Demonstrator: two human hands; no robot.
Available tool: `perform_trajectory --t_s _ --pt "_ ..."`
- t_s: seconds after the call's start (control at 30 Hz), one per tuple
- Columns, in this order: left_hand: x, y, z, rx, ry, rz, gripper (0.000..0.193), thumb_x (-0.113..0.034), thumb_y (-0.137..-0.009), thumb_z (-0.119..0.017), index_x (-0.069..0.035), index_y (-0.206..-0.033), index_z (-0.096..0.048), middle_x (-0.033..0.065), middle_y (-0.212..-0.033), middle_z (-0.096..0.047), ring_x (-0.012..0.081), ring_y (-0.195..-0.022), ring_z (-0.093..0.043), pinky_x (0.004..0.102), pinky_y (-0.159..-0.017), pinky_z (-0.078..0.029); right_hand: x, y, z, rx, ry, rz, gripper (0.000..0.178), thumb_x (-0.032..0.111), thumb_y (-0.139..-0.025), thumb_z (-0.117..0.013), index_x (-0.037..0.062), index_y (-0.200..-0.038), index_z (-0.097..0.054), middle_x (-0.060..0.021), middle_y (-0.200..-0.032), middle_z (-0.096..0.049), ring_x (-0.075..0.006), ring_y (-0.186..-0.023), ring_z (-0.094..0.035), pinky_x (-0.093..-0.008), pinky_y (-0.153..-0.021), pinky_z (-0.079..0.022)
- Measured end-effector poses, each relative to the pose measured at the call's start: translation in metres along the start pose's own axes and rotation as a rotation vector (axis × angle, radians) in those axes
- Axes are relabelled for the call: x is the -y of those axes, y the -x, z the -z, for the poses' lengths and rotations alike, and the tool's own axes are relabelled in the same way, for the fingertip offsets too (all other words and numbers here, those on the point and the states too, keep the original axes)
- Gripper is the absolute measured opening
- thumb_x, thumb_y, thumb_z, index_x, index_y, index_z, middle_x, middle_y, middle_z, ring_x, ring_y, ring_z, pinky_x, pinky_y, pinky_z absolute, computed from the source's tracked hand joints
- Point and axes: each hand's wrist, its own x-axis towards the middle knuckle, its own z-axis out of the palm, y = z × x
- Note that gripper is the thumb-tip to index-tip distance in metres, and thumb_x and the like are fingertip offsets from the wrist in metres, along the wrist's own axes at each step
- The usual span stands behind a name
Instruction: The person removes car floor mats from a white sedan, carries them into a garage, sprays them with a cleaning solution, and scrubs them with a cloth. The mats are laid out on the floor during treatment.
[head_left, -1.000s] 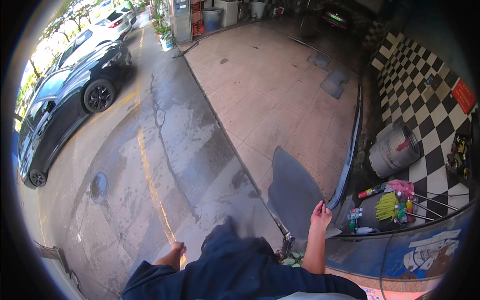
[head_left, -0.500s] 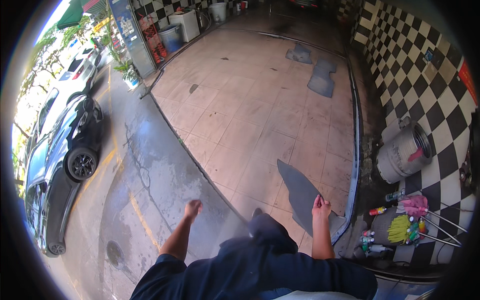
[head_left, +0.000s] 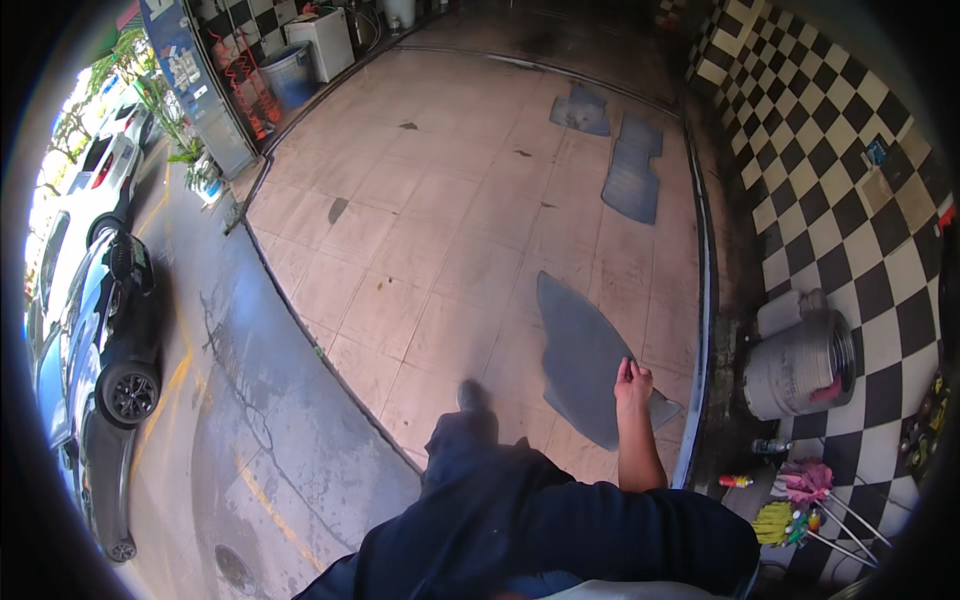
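My right hand point(head_left: 634, 383) is closed, pinching the edge of a grey car floor mat point(head_left: 585, 350). The mat hangs over the tiled floor point(head_left: 450, 260), its curved, pointed end reaching away from me. Whether its lower edge touches the tiles I cannot tell. Farther off, two more grey mats lie flat: a long one point(head_left: 632, 175) and a smaller one point(head_left: 581, 110). My left hand is out of view, hidden below my dark shirt or beyond the picture.
Along the right checkered wall point(head_left: 830, 130) stand a grey drum point(head_left: 795, 370), bottles, a pink cloth point(head_left: 805, 480) and a yellow-green cloth point(head_left: 772, 523). Parked cars point(head_left: 105, 340) line the left. A blue bin point(head_left: 290, 75) and a white appliance point(head_left: 322, 45) stand at the far left.
I have stepped forward onto the tiles. The mat, still in my right hand, now shows more of its broad face. My left hand has gone out of view.
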Motion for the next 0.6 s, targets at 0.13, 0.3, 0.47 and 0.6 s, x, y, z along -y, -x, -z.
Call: perform_trajectory --t_s 0.13,0.3,0.47,0.6 --pt "-0.183 -0.003 -0.111 0.077 -0.016 -0.213 0.014 -0.012 -0.079 -0.044 -0.011 -0.066 -0.048 0.0044 -0.056 -0.048 0.0127 -0.042 -0.045 0.0266 -0.033 -0.035 -0.025 -0.025 -0.154 0.111 -0.006 0.035 0.03 0.006 -0.081 -0.041 -0.0067 -0.107 -0.038 -0.0171 -0.107 -0.044 -0.0261 -0.096 -0.047 -0.0348 -0.079 -0.05" --pt "-0.491 0.104 -0.352 0.101 -0.413 -1.045 0.014 -0.018 -0.079 -0.049 -0.006 -0.073 -0.053 0.0047 -0.065 -0.053 0.0116 -0.056 -0.052 0.0234 -0.045 -0.04 -0.057 -0.111 -0.345 0.258 0.044 0.116 0.03 0.008 -0.083 -0.04 -0.0037 -0.111 -0.039 -0.0165 -0.116 -0.038 -0.0257 -0.105 -0.041 -0.0371 -0.086 -0.045" --pt "-0.644 0.222 -0.549 0.395 -0.336 -1.293 0.028 -0.021 -0.085 -0.049 0.0 -0.104 -0.051 0.0098 -0.091 -0.059 0.0167 -0.079 -0.057 0.0272 -0.064 -0.045 -0.103 -0.236 -0.524 0.322 0.025 0.08 0.028 0.006 -0.084 -0.039 -0.0037 -0.11 -0.037 -0.0203 -0.109 -0.042 -0.0285 -0.097 -0.048 -0.0369 -0.081 -0.049" --pt "-0.703 0.185 -0.609 0.385 -0.44 -1.216 0.025 -0.019 -0.085 -0.05 -0.001 -0.102 -0.052 0.0069 -0.086 -0.06 0.0118 -0.072 -0.057 0.0221 -0.058 -0.044 -0.124 -0.321 -0.684 0.381 -0.017 0.109 0.027 0.004 -0.083 -0.04 -0.0096 -0.106 -0.035 -0.0218 -0.106 -0.042 -0.0363 -0.095 -0.049 -0.0386 -0.078 -0.051"
